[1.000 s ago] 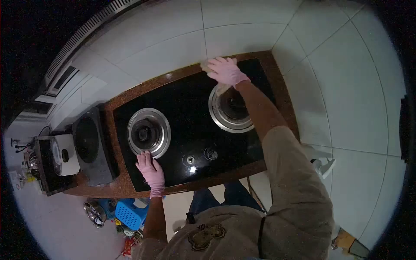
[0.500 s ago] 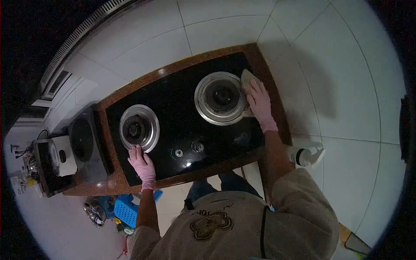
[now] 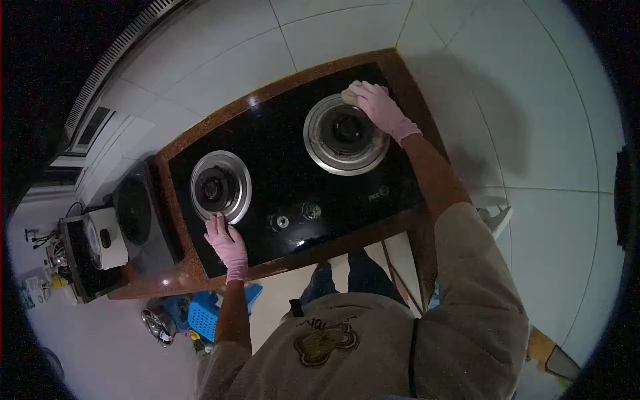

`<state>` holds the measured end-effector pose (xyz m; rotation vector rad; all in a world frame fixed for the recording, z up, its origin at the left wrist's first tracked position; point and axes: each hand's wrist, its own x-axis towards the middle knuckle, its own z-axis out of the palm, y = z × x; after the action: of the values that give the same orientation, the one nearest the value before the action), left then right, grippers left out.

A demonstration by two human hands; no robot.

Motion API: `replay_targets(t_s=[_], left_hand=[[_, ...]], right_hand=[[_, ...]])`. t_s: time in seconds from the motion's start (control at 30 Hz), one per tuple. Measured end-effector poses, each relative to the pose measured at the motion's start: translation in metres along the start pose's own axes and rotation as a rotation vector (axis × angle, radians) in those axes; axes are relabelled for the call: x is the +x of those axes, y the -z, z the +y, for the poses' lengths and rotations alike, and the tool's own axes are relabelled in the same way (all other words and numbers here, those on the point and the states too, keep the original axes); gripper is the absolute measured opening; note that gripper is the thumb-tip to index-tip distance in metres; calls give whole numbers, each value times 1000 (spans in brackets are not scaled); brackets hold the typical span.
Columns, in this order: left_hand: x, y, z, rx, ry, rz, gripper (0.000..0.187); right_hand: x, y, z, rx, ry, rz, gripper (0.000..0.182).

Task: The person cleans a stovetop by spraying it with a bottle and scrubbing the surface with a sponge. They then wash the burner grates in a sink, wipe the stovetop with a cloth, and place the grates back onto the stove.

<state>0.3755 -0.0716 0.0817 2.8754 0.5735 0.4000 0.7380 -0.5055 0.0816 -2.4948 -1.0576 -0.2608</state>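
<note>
A black glass gas stove (image 3: 277, 163) with two burners lies in front of me. My right hand (image 3: 377, 107), in a pink glove, is closed over a greyish cloth (image 3: 349, 97) at the far edge of the right burner's metal ring (image 3: 313, 153). Most of the cloth is hidden under the fingers. My left hand (image 3: 227, 247), gloved in pink too, lies open on the glass, its fingertips at the near rim of the left burner's ring (image 3: 245, 190). Two control knobs (image 3: 311, 211) sit between the burners near the front.
A brown stone counter (image 3: 413, 87) frames the stove, with tiled wall behind and to the right. On the left are a dark appliance (image 3: 150, 213) and a white one (image 3: 110, 238). Low down sits a blue plastic basket (image 3: 203, 320). My right arm partly hides a white bottle (image 3: 497, 220).
My right hand has slid the cloth from the right side of the right burner to its far edge. The left hand stays by the left burner. The view has shifted slightly.
</note>
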Motion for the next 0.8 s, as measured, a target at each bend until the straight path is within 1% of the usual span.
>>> replay_targets(t_s=[0.03, 0.07, 0.13, 0.17, 0.2, 0.23, 0.27, 0.3, 0.37, 0.43, 0.47, 0.53, 0.57, 0.6, 0.67, 0.7, 0.73, 0.8], left_hand=[[0, 0, 0, 5, 11, -10, 50], [2, 0, -2, 0, 2, -9, 50], [0, -2, 0, -1, 13, 1, 50], [0, -4, 0, -13, 10, 6, 50], [-2, -6, -1, 4, 13, 24, 50], [-2, -6, -2, 23, 15, 41, 49], [-1, -5, 0, 15, 8, 45, 49], [0, -1, 4, 0, 26, 30, 48], [2, 1, 5, -20, 35, 18, 48], [1, -2, 4, 13, 37, 33, 46], [0, -3, 4, 8, 30, 36, 46], [-1, -5, 2, 28, 21, 73, 46], [-1, -7, 2, 25, 15, 76, 46], [-1, -7, 2, 34, 8, 89, 46], [-1, -6, 1, 42, -14, 101, 45], [-1, -5, 1, 48, -16, 91, 45], [0, -5, 2, 53, -14, 86, 45], [1, -5, 2, 45, -22, 87, 45]], right_hand=[[-6, 6, -7, -16, -54, -39, 32], [-15, 10, -19, -22, -61, -35, 32], [-38, 20, -49, -13, -395, 7, 38], [-57, 4, -50, -179, -364, -4, 43], [-69, -5, -57, -189, -365, 0, 43], [-80, -13, -68, -263, -404, 44, 45], [-89, -14, -82, -336, -445, 89, 46], [-95, -15, -100, -343, -448, 93, 46], [-97, -23, -144, -437, -591, 87, 52], [-83, -16, -190, -387, -705, 7, 58], [-77, -11, -213, -352, -762, -110, 58], [-71, -20, -248, -334, -772, -106, 55], [-67, -29, -254, -323, -788, -134, 49], [-65, -31, -257, -323, -793, -130, 49], [-63, -31, -256, -187, -820, -220, 43], [-68, -40, -252, -123, -782, -163, 44], [-72, -44, -248, -126, -789, -156, 44], [-81, -46, -236, 477, -836, 74, 42]])
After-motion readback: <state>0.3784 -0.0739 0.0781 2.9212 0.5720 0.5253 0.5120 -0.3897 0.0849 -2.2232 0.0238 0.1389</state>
